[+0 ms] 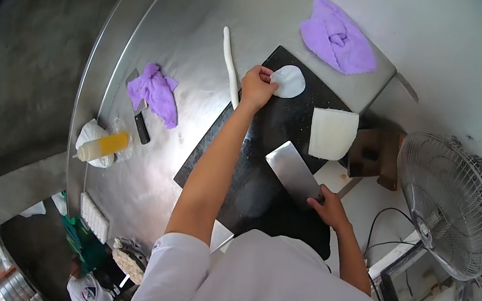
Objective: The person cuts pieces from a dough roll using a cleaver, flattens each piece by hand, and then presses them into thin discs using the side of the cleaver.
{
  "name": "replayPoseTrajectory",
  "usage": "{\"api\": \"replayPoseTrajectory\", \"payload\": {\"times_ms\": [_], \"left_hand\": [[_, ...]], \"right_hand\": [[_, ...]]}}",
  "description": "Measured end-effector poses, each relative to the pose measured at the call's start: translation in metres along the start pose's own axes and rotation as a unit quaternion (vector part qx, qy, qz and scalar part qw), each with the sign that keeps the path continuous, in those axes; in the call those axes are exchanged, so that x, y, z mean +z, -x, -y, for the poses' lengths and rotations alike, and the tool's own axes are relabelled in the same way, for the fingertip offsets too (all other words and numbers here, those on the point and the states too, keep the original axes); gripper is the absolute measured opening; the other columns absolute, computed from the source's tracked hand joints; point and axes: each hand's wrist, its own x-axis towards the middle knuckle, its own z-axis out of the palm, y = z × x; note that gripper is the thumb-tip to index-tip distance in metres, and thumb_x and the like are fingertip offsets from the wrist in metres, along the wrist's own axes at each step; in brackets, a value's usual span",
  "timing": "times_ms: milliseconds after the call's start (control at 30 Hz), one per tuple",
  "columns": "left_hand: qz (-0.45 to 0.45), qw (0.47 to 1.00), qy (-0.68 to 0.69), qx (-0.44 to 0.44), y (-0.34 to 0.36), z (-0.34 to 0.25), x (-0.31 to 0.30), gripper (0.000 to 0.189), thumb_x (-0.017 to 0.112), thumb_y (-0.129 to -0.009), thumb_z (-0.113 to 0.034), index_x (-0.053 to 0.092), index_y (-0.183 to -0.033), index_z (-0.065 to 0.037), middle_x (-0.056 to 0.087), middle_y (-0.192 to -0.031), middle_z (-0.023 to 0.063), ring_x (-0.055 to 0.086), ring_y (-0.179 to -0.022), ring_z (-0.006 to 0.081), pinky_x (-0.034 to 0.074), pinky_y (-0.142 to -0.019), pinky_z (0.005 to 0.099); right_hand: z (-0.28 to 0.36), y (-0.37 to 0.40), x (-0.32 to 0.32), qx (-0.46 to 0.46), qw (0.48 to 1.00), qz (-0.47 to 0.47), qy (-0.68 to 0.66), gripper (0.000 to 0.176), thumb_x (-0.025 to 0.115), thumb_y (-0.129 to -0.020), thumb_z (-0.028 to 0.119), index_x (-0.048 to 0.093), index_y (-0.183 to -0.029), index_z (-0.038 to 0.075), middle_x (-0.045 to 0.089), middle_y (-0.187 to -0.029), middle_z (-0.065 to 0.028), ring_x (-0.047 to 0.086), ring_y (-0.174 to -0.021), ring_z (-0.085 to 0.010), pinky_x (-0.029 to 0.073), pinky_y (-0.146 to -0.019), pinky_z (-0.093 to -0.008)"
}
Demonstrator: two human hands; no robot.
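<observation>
My left hand (258, 88) pinches the left edge of a thin, round dough wrapper (289, 82) at the far end of the black board (254, 184). In my right hand (330, 208) is a cleaver (293, 169) with a broad rectangular blade, held low over the right side of the board. A long rope of white dough (227, 61) lies left of my left hand, its near end at the board's edge. Beyond the cleaver, a white cloth pad (333, 134) rests on the board's right edge.
One purple cloth (339, 37) lies at the back of the steel table (192, 18). Left, another purple cloth (154, 95) partly covers a black-handled knife (141, 127), near a squeeze bottle (103, 145) of yellow liquid. A fan (448, 203) stands right. Another person (88, 294) is at lower left.
</observation>
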Motion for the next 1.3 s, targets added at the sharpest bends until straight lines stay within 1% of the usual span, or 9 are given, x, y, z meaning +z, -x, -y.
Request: {"api": "replayPoseTrajectory", "payload": {"times_ms": [33,300,567,667,767,900,1033,1133,1300], "left_hand": [[0.003,1.000,-0.014,0.012,0.005,-0.005,-0.005,0.035,0.082,-0.075,-0.002,0.066,-0.105,0.000,0.066,-0.092,0.0068,0.067,-0.078,0.0164,0.056,-0.059,0.0290],[-0.036,0.993,-0.082,0.071,0.025,-0.006,-0.014,0.034,0.080,-0.078,-0.009,0.066,-0.107,0.000,0.070,-0.085,0.0093,0.069,-0.078,0.0171,0.057,-0.072,0.0321],[-0.101,0.987,0.072,0.098,0.105,-0.003,-0.037,0.026,0.072,-0.084,-0.008,0.064,-0.108,-0.001,0.069,-0.092,0.0123,0.069,-0.079,0.0216,0.056,-0.073,0.0354],[-0.204,0.946,-0.158,0.196,0.184,0.051,-0.086,0.032,0.068,-0.077,0.001,0.062,-0.108,-0.001,0.063,-0.100,0.0153,0.063,-0.095,0.0351,0.050,-0.085,0.0454],[-0.320,0.901,-0.293,0.028,0.265,0.105,-0.131,0.033,0.068,-0.078,0.001,0.064,-0.110,-0.003,0.060,-0.105,0.0166,0.057,-0.099,0.0414,0.046,-0.090,0.0480],[-0.248,0.960,-0.127,0.023,0.309,0.164,-0.138,0.032,0.069,-0.084,0.004,0.064,-0.115,-0.004,0.061,-0.105,0.0158,0.066,-0.078,0.0347,0.054,-0.070,0.0415],[-0.258,0.964,-0.057,-0.015,0.319,0.151,-0.123,0.030,0.074,-0.083,0.002,0.066,-0.111,-0.002,0.064,-0.106,0.0152,0.066,-0.084,0.0340,0.055,-0.076,0.0406],[-0.282,0.944,-0.144,0.096,0.327,0.167,-0.119,0.031,0.082,-0.082,-0.007,0.067,-0.109,-0.004,0.066,-0.104,0.0134,0.066,-0.093,0.0324,0.055,-0.079,0.0395],[-0.292,0.933,-0.130,0.167,0.326,0.189,-0.128,0.020,0.077,-0.084,-0.006,0.071,-0.102,-0.004,0.067,-0.102,0.0106,0.066,-0.096,0.0319,0.055,-0.082,0.0409]], "right_hand": [[0.002,-0.003,-0.002,0.001,1.000,0.001,-0.005,0.039,0.077,-0.091,0.029,0.056,-0.100,-0.002,0.066,-0.089,-0.0240,0.066,-0.085,-0.0404,0.051,-0.077,-0.0457],[0.022,-0.027,-0.021,-0.043,0.998,0.035,-0.004,0.037,0.077,-0.092,0.026,0.055,-0.104,-0.002,0.067,-0.092,-0.0229,0.065,-0.085,-0.0387,0.050,-0.077,-0.0449],[0.039,-0.035,-0.037,-0.072,0.992,0.078,0.065,0.033,0.077,-0.090,0.019,0.058,-0.107,-0.002,0.068,-0.093,-0.0210,0.066,-0.086,-0.0363,0.051,-0.077,-0.0415],[0.036,-0.038,-0.043,-0.096,0.991,0.083,0.026,0.030,0.076,-0.090,0.014,0.059,-0.109,-0.001,0.070,-0.094,-0.0213,0.068,-0.086,-0.0353,0.052,-0.078,-0.0410],[0.036,-0.038,-0.040,-0.162,0.983,0.085,0.025,0.029,0.075,-0.089,0.012,0.060,-0.111,-0.001,0.072,-0.096,-0.0213,0.071,-0.088,-0.0357,0.052,-0.077,-0.0417],[0.056,-0.051,-0.025,-0.210,0.973,0.085,0.046,0.030,0.074,-0.090,0.014,0.060,-0.112,-0.002,0.072,-0.092,-0.0219,0.072,-0.088,-0.0393,0.053,-0.074,-0.0427],[0.107,-0.063,0.006,-0.296,0.944,0.082,0.121,0.031,0.071,-0.093,0.019,0.057,-0.112,-0.001,0.070,-0.089,-0.0253,0.069,-0.087,-0.0463,0.053,-0.073,-0.0467],[0.142,-0.069,0.033,-0.345,0.907,0.115,0.211,0.029,0.069,-0.094,0.021,0.055,-0.110,0.001,0.069,-0.089,-0.0259,0.066,-0.088,-0.0491,0.052,-0.074,-0.0522],[0.192,-0.055,0.067,-0.371,0.855,0.112,0.344,0.024,0.064,-0.097,0.020,0.051,-0.108,0.003,0.068,-0.086,-0.0250,0.066,-0.086,-0.0493,0.051,-0.074,-0.0579]]}}
